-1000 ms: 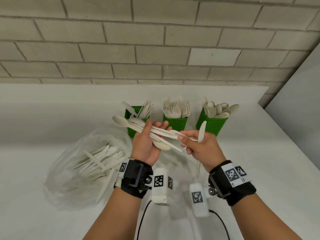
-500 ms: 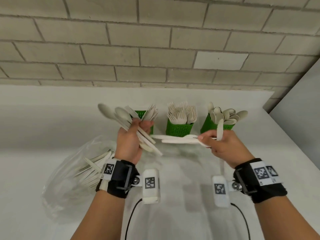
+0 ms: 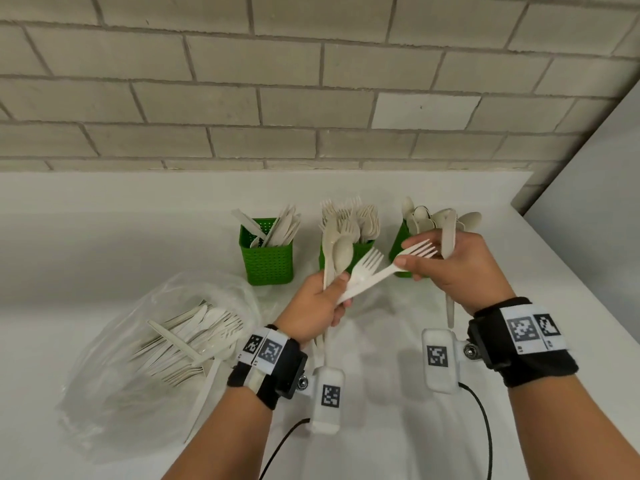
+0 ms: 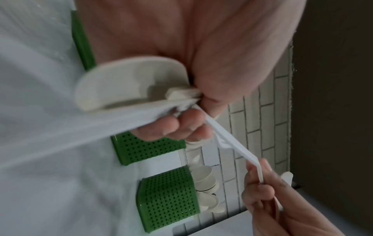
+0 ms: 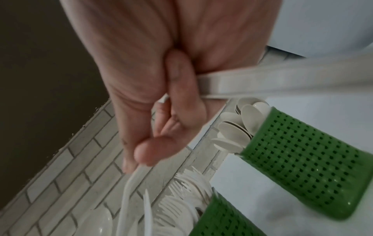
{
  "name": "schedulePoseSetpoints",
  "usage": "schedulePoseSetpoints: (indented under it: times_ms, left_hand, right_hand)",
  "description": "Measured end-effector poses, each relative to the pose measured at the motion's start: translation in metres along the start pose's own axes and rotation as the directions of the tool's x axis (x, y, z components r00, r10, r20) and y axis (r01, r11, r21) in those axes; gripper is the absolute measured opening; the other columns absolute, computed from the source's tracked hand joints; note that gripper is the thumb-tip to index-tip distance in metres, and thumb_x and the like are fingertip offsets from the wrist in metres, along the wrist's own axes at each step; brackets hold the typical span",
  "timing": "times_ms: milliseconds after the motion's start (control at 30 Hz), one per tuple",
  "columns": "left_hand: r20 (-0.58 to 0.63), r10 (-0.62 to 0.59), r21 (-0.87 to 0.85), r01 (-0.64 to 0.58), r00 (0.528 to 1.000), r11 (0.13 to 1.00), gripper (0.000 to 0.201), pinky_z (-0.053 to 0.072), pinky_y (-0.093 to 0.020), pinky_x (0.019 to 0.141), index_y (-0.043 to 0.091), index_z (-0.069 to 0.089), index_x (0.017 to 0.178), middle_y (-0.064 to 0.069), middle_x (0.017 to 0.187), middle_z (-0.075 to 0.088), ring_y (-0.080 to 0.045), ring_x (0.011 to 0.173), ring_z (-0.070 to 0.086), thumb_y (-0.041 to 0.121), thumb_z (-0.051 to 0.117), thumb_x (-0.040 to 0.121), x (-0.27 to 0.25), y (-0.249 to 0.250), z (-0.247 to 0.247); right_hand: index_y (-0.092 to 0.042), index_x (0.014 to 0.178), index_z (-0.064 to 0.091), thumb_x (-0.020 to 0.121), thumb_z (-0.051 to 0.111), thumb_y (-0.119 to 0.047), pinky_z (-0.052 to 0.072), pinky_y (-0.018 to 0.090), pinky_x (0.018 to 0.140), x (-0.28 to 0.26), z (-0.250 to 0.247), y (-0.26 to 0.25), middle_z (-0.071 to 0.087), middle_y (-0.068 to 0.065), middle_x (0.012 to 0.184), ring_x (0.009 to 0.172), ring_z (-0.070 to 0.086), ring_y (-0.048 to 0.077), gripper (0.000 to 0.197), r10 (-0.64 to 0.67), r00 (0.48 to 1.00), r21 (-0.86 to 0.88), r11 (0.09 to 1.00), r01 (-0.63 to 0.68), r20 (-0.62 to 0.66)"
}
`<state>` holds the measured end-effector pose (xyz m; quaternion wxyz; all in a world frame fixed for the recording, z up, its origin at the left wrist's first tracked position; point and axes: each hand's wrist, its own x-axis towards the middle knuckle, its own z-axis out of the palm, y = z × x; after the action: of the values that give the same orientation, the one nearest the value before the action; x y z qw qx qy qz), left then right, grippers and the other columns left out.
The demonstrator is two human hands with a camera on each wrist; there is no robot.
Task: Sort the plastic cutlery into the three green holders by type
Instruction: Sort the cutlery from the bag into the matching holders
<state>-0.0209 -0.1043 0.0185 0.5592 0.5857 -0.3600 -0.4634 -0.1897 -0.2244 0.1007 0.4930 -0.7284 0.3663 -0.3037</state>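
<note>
Three green holders stand in a row by the wall: knives in the left one, forks in the middle one, spoons in the right one. My left hand grips a bunch of cutlery in front of the middle holder, with beige spoons standing upright and two white forks slanting right. My right hand pinches the neck of the farther fork between thumb and forefinger. It also holds an upright beige knife in front of the spoon holder. The left wrist view shows that fork's handle running between both hands.
A clear plastic bag with several loose pieces of cutlery lies on the white table at the left. A brick wall runs behind the holders, and a grey panel stands at the right. Camera cables trail toward the near edge.
My left hand has turned its bunch upright and moved right, in front of the middle holder. My right hand has risen toward the spoon holder. The white forks now span both hands.
</note>
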Motion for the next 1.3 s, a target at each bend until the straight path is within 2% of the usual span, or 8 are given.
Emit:
schedulePoseSetpoints:
  times_ms: [200, 333, 467, 633, 767, 933, 1100, 1300]
  left_hand:
    - [0.0, 0.038, 0.061, -0.038, 0.999, 0.997, 0.029, 0.041, -0.027, 0.046, 0.004, 0.058, 0.09, 0.001, 0.056, 0.056, -0.015, 0.048, 0.051, 0.024, 0.042, 0.104, 0.002, 0.009, -0.004]
    - [0.063, 0.067, 0.031, -0.069, 0.996, 0.997, 0.026, 0.04, -0.027, 0.046, 0.007, 0.055, 0.096, -0.005, 0.069, 0.059, -0.019, 0.051, 0.051, 0.028, 0.042, 0.104, -0.001, 0.011, 0.003]
    - [0.008, 0.061, -0.038, -0.061, 0.998, 0.997, 0.031, 0.05, -0.027, 0.05, -0.002, 0.058, 0.104, -0.005, 0.075, 0.066, -0.018, 0.058, 0.061, 0.024, 0.042, 0.103, -0.004, 0.012, -0.002]
    - [-0.318, 0.054, -0.154, -0.107, 0.947, 0.982, 0.026, 0.055, -0.03, 0.061, 0.006, 0.06, 0.099, -0.007, 0.086, 0.073, -0.018, 0.069, 0.069, 0.019, 0.039, 0.104, -0.001, 0.007, -0.03]
    - [-0.302, 0.048, -0.179, -0.106, 0.952, 0.978, 0.026, 0.055, -0.029, 0.059, 0.008, 0.06, 0.098, -0.004, 0.085, 0.075, -0.021, 0.07, 0.07, 0.02, 0.038, 0.105, -0.004, 0.009, -0.039]
    - [-0.236, 0.048, -0.223, -0.103, 0.97, 0.969, 0.024, 0.056, -0.028, 0.056, 0.004, 0.059, 0.101, -0.007, 0.084, 0.073, -0.019, 0.065, 0.069, 0.017, 0.038, 0.104, -0.004, 0.014, -0.029]
    - [-0.229, 0.04, -0.244, -0.097, 0.973, 0.965, 0.023, 0.056, -0.028, 0.054, 0.004, 0.059, 0.101, -0.008, 0.084, 0.073, -0.019, 0.065, 0.069, 0.016, 0.039, 0.104, -0.004, 0.014, -0.027]
    - [-0.23, 0.034, -0.244, -0.092, 0.972, 0.965, 0.023, 0.056, -0.029, 0.054, 0.003, 0.059, 0.103, -0.008, 0.084, 0.073, -0.019, 0.065, 0.069, 0.016, 0.04, 0.104, -0.007, 0.015, -0.027]
  right_hand:
    - [-0.01, 0.106, 0.071, 0.09, 0.064, -0.007, 0.033, 0.009, 0.043, -0.003, 0.006, -0.008, 0.065, 0.013, 0.062, 0.039, 0.045, 0.002, 0.018, 0.039, 0.969, -0.005, 0.999, -0.039, 0.243]
    - [-0.011, 0.111, 0.066, 0.082, 0.074, -0.011, 0.044, 0.009, 0.064, 0.004, 0.03, -0.003, 0.067, 0.006, 0.057, 0.057, 0.062, 0.006, 0.03, -0.011, 0.992, -0.077, 0.997, 0.02, 0.123]
    - [-0.006, 0.079, 0.072, 0.081, 0.075, -0.012, 0.041, 0.012, 0.055, 0.009, 0.039, -0.01, 0.066, 0.003, 0.053, 0.046, 0.057, 0.005, 0.008, -0.083, 0.995, -0.112, 0.99, 0.088, 0.048]
    - [-0.012, 0.084, 0.072, 0.086, 0.07, -0.023, 0.048, 0.012, 0.061, 0.032, 0.011, -0.04, 0.071, 0.0, 0.062, 0.057, 0.066, 0.003, 0.011, -0.224, 0.944, -0.226, 0.959, 0.17, -0.241]
    - [-0.01, 0.09, 0.071, 0.093, 0.062, -0.024, 0.042, 0.003, 0.061, 0.047, 0.016, -0.043, 0.069, 0.002, 0.069, 0.055, 0.063, 0.0, 0.016, -0.374, 0.896, -0.424, 0.871, 0.249, -0.241]
    - [-0.006, 0.089, 0.071, 0.096, 0.057, -0.024, 0.05, 0.036, 0.074, 0.058, 0.042, -0.026, 0.067, 0.012, 0.075, 0.068, 0.063, 0.025, 0.024, -0.465, 0.877, -0.541, 0.771, 0.334, -0.121]
    - [-0.008, 0.085, 0.067, 0.096, 0.056, -0.027, 0.038, 0.031, 0.064, 0.07, 0.051, -0.022, 0.056, 0.002, 0.073, 0.072, 0.056, 0.027, 0.025, -0.425, 0.905, -0.635, 0.698, 0.331, 0.004]
    - [-0.028, 0.135, 0.054, 0.099, 0.049, -0.029, 0.05, 0.035, 0.085, 0.071, 0.056, -0.01, 0.064, 0.006, 0.119, 0.105, 0.061, 0.026, 0.036, -0.281, 0.959, -0.681, 0.694, 0.235, 0.045]
